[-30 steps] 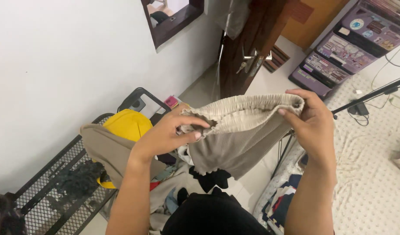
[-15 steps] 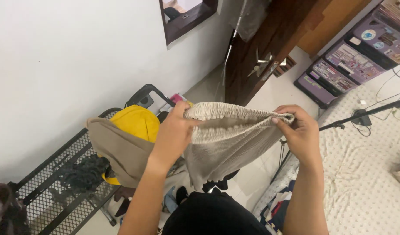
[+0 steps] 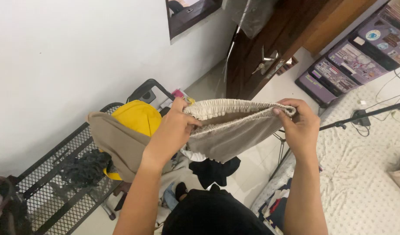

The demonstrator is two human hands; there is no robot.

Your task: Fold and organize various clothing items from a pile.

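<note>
Two hands stretch a beige ribbed garment open at its elastic waistband.

The left hand [image 3: 171, 130] pinches one end of the beige garment [image 3: 230, 130], the right hand [image 3: 301, 126] the other, holding it taut in the air. Below to the left, a black mesh rack [image 3: 56, 182] carries a tan cloth [image 3: 117, 143] and a yellow item [image 3: 137, 117]. A dotted white bed cover [image 3: 369, 174] lies on the right.

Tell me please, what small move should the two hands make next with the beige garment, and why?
Probably pull the hands slightly apart to draw the waistband flat. The left hand and right hand each pinch one end of the beige garment at its gathered elastic waistband, which gapes open between them, and the fabric below hangs bunched, not straight.
</note>
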